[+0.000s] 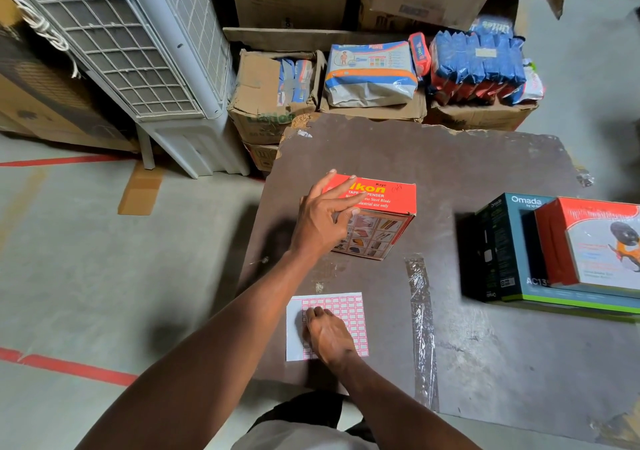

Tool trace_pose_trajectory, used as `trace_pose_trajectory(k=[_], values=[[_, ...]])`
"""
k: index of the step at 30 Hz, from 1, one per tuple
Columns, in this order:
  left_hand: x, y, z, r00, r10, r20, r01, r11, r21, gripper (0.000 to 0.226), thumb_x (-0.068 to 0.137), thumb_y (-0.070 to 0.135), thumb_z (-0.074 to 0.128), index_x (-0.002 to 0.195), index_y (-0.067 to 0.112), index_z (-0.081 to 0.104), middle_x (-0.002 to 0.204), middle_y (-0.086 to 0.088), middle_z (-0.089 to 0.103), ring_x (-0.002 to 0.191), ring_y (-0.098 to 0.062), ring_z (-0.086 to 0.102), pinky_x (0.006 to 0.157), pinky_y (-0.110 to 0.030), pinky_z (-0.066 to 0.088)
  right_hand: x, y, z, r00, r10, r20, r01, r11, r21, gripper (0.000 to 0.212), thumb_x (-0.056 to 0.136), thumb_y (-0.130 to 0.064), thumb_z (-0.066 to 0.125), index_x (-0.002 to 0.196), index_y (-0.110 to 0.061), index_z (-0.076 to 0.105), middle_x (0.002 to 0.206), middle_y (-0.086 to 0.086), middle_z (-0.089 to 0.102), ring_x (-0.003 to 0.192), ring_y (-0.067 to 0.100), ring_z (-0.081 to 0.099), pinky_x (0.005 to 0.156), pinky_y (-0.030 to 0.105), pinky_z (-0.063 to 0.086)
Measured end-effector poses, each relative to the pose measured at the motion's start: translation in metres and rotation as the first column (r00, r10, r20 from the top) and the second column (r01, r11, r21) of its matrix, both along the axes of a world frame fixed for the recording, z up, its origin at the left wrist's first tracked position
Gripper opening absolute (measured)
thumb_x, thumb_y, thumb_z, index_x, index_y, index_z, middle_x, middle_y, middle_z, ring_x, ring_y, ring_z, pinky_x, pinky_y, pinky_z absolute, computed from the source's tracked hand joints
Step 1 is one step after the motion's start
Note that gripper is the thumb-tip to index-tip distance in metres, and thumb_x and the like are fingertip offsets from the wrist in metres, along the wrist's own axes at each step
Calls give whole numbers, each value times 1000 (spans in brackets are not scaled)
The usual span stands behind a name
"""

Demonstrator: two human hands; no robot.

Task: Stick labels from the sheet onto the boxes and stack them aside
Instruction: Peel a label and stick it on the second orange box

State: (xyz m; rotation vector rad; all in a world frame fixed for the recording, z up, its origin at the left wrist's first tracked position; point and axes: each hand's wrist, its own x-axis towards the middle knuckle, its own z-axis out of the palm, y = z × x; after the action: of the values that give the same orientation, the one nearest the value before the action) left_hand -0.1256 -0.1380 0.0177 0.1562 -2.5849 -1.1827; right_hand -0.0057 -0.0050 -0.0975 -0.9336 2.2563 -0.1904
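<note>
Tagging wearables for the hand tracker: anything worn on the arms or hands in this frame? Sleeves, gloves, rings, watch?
Nothing worn that shows. Left hand and right hand are bare: no gloves, and no rings on the fingers that show. Both forearms are bare up to the frame's bottom edge, with no sleeve, watch or wristband in view. No markings either.

Red-topped box [375,207]; white label sheet [341,311] gridded in pink.

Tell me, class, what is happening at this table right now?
A person is labelling boxes. The left hand rests on the red tape dispenser box standing mid-table, steadying it. The right hand lies on the label sheet at the near edge, fingers at its left columns, apparently picking a label. To the right, a red box sits on a teal box.
</note>
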Motion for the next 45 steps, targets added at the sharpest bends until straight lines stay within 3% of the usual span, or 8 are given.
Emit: trace_pose_trajectory(k=[8,17,21,24,29,35,45], values=[[-2,0,0,1000,4,-9,-4,1000,-20,40,91,18,73,129,32,69,148,10,55,150,-16,29,105,-61,46,8,-1,-6,999,25,-35,-24,999,24,42,106,-12,39,146,2,33,138,24,48,120,39,51,98,46,48],[-4,0,-1,1000,2,-6,-2,1000,-3,41,92,18,72,130,32,68,149,10,54,151,-15,27,104,-63,47,4,4,-8,994,87,-61,-86,996,10,46,104,-2,42,147,4,30,140,25,45,125,39,48,104,46,47],[-4,0,-2,1000,2,-10,-2,1000,-4,38,92,27,66,130,34,68,148,11,54,151,-14,27,103,-63,47,1,6,-8,999,35,-32,-37,998,-50,37,107,-23,40,137,-2,45,132,19,55,118,37,55,99,45,47],[-4,1,1,1000,22,-4,-22,1000,8,39,91,35,61,129,34,68,147,12,55,150,-13,28,104,-61,47,0,6,-5,999,-34,29,37,997,-74,45,104,-38,46,135,-5,49,130,16,56,116,36,55,97,45,46],[-4,0,2,1000,8,-9,-8,1000,24,38,93,28,65,130,33,68,147,11,56,150,-15,28,103,-61,48,-4,2,-4,999,-27,38,28,999,-25,34,99,-13,52,133,-6,49,130,18,58,116,35,56,98,43,44],[-5,0,4,1000,3,-9,-3,1000,11,38,92,29,65,130,32,68,148,8,56,150,-17,29,105,-64,45,0,1,-4,1000,-4,6,4,1000,-6,32,102,-14,44,133,-4,47,130,19,56,116,37,54,95,45,44],[-5,0,5,1000,3,3,-3,1000,9,38,93,32,63,130,32,67,147,8,56,150,-19,29,104,-64,46,14,0,-9,996,34,-86,-32,999,20,46,106,-4,37,150,6,27,140,28,46,123,41,49,98,47,49]])
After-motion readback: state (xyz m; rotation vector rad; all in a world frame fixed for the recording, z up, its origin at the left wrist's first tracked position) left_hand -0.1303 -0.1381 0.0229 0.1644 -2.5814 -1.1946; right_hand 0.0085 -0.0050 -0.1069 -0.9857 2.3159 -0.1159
